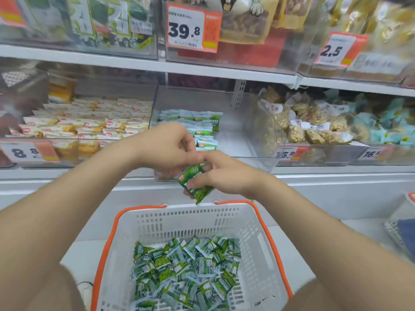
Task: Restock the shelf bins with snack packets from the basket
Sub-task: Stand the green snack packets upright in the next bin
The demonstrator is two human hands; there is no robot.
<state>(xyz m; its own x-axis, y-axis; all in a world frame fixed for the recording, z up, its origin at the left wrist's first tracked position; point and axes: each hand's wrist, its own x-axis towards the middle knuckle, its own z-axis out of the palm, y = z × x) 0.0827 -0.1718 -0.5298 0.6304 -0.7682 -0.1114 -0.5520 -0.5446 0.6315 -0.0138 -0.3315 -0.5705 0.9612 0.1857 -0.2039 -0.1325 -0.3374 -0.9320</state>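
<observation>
Bare forearms (89,187), with bare left hand (164,149) and right hand (224,173).

Green-and-white packets (186,272) fill a white slotted basket (253,223) with orange handles (271,241); yellow-and-white packets (89,122) at left; orange-and-white price tags (193,28) above.

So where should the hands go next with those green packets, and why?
Probably lift them up and forward into the middle bin. The left hand and right hand hold green packets just above the basket, and that bin already has matching stacked packets with bare room beside them.
</observation>
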